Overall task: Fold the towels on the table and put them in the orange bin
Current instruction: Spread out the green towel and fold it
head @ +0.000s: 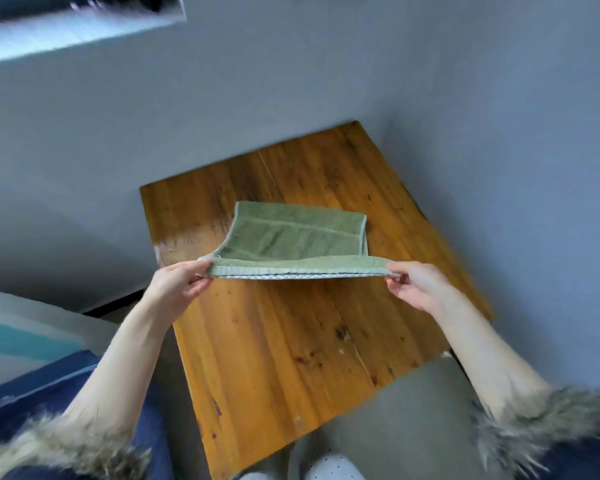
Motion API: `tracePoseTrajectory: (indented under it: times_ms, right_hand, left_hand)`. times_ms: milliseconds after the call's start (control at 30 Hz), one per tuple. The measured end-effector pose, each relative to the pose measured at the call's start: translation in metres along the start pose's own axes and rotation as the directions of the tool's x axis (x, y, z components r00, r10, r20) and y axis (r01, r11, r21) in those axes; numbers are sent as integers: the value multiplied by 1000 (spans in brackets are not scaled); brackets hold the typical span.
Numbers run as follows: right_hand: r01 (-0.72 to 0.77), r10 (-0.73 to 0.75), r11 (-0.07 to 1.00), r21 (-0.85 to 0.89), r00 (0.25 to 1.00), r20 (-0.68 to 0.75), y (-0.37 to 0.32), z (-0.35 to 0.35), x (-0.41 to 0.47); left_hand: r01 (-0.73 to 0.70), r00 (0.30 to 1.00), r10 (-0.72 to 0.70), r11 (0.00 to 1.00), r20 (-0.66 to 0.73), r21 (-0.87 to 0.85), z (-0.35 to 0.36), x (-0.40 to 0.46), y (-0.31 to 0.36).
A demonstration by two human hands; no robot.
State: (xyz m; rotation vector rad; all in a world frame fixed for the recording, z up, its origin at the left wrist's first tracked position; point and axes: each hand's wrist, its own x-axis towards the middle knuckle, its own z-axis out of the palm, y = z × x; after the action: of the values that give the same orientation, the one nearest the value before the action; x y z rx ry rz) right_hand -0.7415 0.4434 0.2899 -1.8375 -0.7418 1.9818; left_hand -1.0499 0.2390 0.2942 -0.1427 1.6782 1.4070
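Pinching the near corners of a green towel (pixel 293 237), the fingers (pixel 201 271) of the left hand (pixel 177 289) and those of the right hand (pixel 418 285) are each clamped on the cloth, thumb over the top and the other fingers curled beneath. Between the two grips the near edge is stretched taut, running left to right, so the towel's long axis lies across the person's front; that edge shows two layers, a pale woven band on the lower one. The near part is lifted just off the wooden counter (pixel 291 341), while the far part slopes down and rests on the boards toward the far edge. No writing or label can be read on the towel. Both forearms are bare up to fur-trimmed cuffs (pixel 548 420) at the bottom corners. Grey wall (pixel 291 81) stands behind the counter and to its right. Blue fabric (pixel 49 386) lies low on the left, and a grey-green surface (pixel 413 420) sits against the counter's near right corner.
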Motion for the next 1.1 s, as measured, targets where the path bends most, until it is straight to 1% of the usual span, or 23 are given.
tracePoseTrajectory:
  times_ms: [67,133,200,300,333,433,667,800,867,933,1033,1100]
  right_hand:
    - [33,-35,998,46,999,39,-33,9,-20]
    - [92,-98,991,94,993,65,-65,19,-42]
    - [158,-172,977,142,981,92,-94,29,-68]
    - [220,-248,958,185,959,141,-124,43,-100]
    - [234,-267,951,200,951,158,-130,47,-109]
    - [276,-319,935,224,929,186,-144,55,-132]
    - [290,-355,920,264,900,252,-154,68,-153]
    - [362,-415,902,237,880,234,-153,73,-153]
    - [411,-467,875,257,856,222,-153,75,-151]
    - [457,-507,858,236,826,247,-153,77,-153]
    - [523,-559,829,198,765,320,-155,80,-159]
    - [567,-592,802,188,714,373,-157,81,-165]
  left_hand:
    - [-88,996,89,996,31,-32,6,-13,38]
    - [-167,985,168,985,33,-46,11,-27,75]
    - [-216,975,220,972,29,-94,14,-43,110]
    - [-231,970,242,950,25,-211,17,-62,148]
    - [-238,967,252,941,27,-242,17,-69,157]
    - [-266,959,281,928,24,-260,14,-86,172]
    - [-287,950,310,916,40,-280,-5,-104,186]
    - [-333,940,341,914,-3,-233,-11,-106,187]
    - [-366,929,369,913,-20,-183,-11,-105,187]
    - [-421,906,422,900,-21,-113,-12,-104,188]
    - [-500,865,501,865,20,-21,-14,-102,190]
    - [-509,856,508,860,101,-7,-17,-104,192]
